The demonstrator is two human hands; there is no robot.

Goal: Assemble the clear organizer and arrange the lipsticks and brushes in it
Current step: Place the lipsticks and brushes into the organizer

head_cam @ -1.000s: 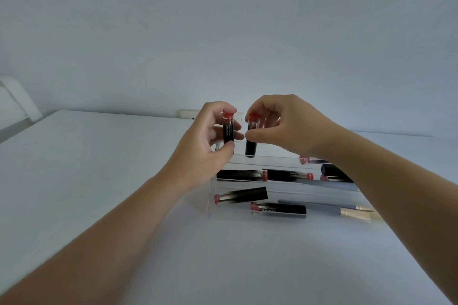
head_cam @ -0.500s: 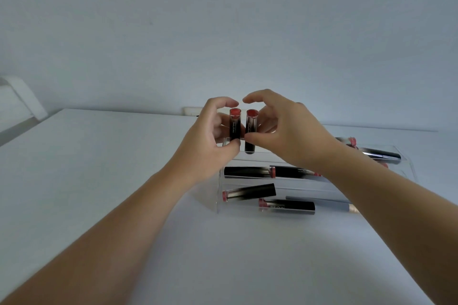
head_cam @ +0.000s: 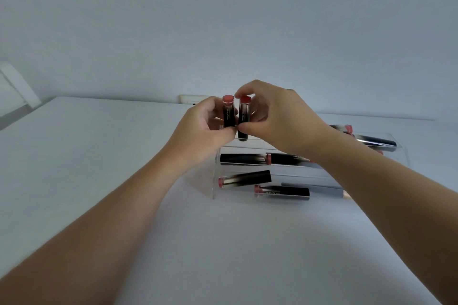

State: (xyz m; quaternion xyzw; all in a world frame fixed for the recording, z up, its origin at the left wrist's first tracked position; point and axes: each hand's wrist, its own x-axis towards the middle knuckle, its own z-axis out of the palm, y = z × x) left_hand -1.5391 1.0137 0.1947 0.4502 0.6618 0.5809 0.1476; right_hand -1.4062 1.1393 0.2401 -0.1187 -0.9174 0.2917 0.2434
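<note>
Clear acrylic organizer (head_cam: 215,176) sits mid-table, two upright lipsticks at its top-left corner. Left hand (head_cam: 205,129) pinches the left lipstick (head_cam: 228,111); right hand (head_cam: 277,116) grips the right lipstick (head_cam: 244,119), its forearm covering the shelves' right half. Toward 5 o'clock, loose lipsticks (head_cam: 282,192) lie on the white table (head_cam: 99,156).

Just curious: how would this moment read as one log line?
left hand holds upright lipstick | right hand holds second lipstick | both above clear organizer
</note>
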